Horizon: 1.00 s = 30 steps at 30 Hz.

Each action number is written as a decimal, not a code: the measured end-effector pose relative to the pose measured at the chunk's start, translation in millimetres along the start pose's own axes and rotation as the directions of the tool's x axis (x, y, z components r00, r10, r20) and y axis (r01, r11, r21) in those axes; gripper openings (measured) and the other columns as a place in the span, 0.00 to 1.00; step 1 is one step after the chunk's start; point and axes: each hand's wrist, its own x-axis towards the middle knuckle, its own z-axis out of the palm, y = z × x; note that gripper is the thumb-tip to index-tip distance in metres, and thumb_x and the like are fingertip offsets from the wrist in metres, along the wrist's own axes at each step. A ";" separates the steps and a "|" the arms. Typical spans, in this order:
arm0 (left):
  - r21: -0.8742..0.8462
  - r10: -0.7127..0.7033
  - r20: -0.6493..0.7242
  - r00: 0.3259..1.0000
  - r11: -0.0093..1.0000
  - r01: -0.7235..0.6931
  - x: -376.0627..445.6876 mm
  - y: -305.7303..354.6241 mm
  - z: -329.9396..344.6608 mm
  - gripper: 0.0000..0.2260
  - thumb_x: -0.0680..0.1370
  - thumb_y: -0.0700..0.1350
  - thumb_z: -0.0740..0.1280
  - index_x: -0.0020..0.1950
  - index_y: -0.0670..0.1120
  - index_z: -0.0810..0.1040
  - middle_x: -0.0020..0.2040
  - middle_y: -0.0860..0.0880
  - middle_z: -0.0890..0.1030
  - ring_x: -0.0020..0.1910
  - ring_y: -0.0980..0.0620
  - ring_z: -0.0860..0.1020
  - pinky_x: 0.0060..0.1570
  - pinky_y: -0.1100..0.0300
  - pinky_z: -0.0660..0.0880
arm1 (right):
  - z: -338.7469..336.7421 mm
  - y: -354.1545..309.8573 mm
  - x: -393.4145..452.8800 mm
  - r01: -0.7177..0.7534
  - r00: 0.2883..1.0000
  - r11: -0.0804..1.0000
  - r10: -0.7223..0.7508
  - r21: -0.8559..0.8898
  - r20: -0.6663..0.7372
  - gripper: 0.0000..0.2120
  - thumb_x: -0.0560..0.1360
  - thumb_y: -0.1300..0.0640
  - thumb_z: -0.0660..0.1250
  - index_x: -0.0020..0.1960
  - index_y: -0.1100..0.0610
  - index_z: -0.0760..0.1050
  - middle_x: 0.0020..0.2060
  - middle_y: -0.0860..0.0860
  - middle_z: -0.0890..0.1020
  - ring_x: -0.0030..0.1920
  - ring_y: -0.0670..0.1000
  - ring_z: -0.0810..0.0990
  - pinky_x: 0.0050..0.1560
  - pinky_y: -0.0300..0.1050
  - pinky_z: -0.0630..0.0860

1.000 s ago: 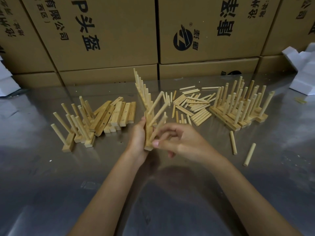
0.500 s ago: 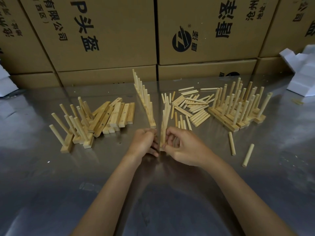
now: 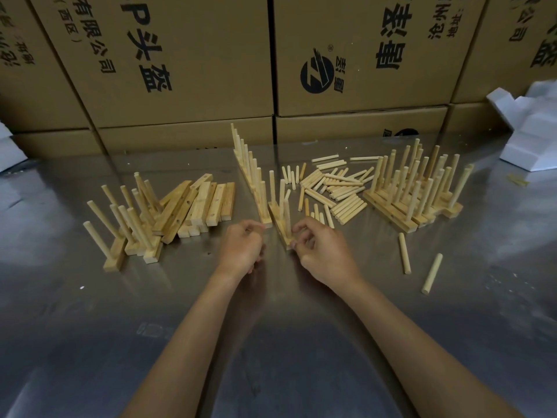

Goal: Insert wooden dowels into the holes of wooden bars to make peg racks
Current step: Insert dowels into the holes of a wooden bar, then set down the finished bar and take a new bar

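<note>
A peg rack [image 3: 281,215], a short wooden bar with three upright dowels, stands on the steel table [image 3: 75,312] in front of me. My right hand [image 3: 324,253] pinches its near end between thumb and curled index finger. My left hand [image 3: 241,247] hovers just left of it with fingers loosely curled, holding nothing. Loose dowels [image 3: 334,188] lie in a heap behind the right hand. Bare drilled bars [image 3: 208,203] are piled to the left. A long line of upright pegs [image 3: 251,173] runs away from me just left of the held rack.
Finished racks stand grouped at the right [image 3: 416,188] and lean at the left [image 3: 126,227]. Two stray dowels [image 3: 404,253] [image 3: 431,273] lie at the near right. Cardboard boxes [image 3: 180,55] wall the back; white foam pieces [image 3: 536,131] sit far right.
The rack was held up in both hands a second ago; it now stands on the table. My left hand has let go and drawn slightly left.
</note>
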 end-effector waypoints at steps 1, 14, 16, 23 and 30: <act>-0.003 0.004 -0.005 1.000 1.000 -0.004 0.3 -0.3 0.3 0.10 0.83 0.42 0.58 0.57 0.45 0.78 0.37 0.47 0.77 0.29 0.51 0.73 0.18 0.66 0.65 | 2.9 -1.1 2.1 -0.026 0.999 0.999 0.027 0.025 -0.026 0.13 0.75 0.64 0.66 0.58 0.54 0.77 0.41 0.45 0.84 0.42 0.42 0.79 0.49 0.44 0.78; 0.335 0.226 -0.213 0.951 0.931 -0.146 14.1 -17.3 -11.9 0.13 0.81 0.40 0.60 0.62 0.45 0.79 0.56 0.46 0.80 0.58 0.45 0.77 0.58 0.50 0.74 | 11.4 2.3 8.6 -0.133 0.991 0.958 0.131 0.255 0.025 0.15 0.77 0.65 0.64 0.60 0.52 0.75 0.50 0.48 0.82 0.54 0.46 0.80 0.62 0.49 0.77; 0.555 0.387 -0.274 0.880 0.811 -0.184 16.6 -24.1 -18.0 0.14 0.79 0.39 0.62 0.64 0.42 0.77 0.62 0.42 0.75 0.64 0.43 0.70 0.63 0.49 0.68 | 11.2 3.5 6.8 -0.138 0.990 0.954 0.138 0.264 0.020 0.13 0.77 0.66 0.63 0.57 0.52 0.76 0.48 0.48 0.82 0.53 0.47 0.80 0.60 0.51 0.78; 0.697 0.382 -0.383 0.841 0.717 -0.008 28.3 -32.5 -41.4 0.23 0.78 0.41 0.65 0.73 0.40 0.70 0.73 0.38 0.67 0.74 0.39 0.61 0.70 0.43 0.60 | 10.8 3.9 2.4 -0.131 0.991 0.958 0.130 0.254 0.023 0.12 0.77 0.65 0.64 0.56 0.53 0.78 0.48 0.47 0.82 0.53 0.45 0.80 0.60 0.49 0.78; 0.571 0.310 -0.450 0.838 0.821 0.003 36.0 -44.2 -53.4 0.13 0.80 0.40 0.64 0.62 0.39 0.80 0.63 0.37 0.75 0.66 0.37 0.69 0.67 0.44 0.65 | 10.9 3.9 1.0 -0.114 0.993 0.963 0.110 0.245 0.028 0.12 0.77 0.66 0.63 0.54 0.52 0.78 0.47 0.47 0.82 0.52 0.46 0.80 0.60 0.49 0.78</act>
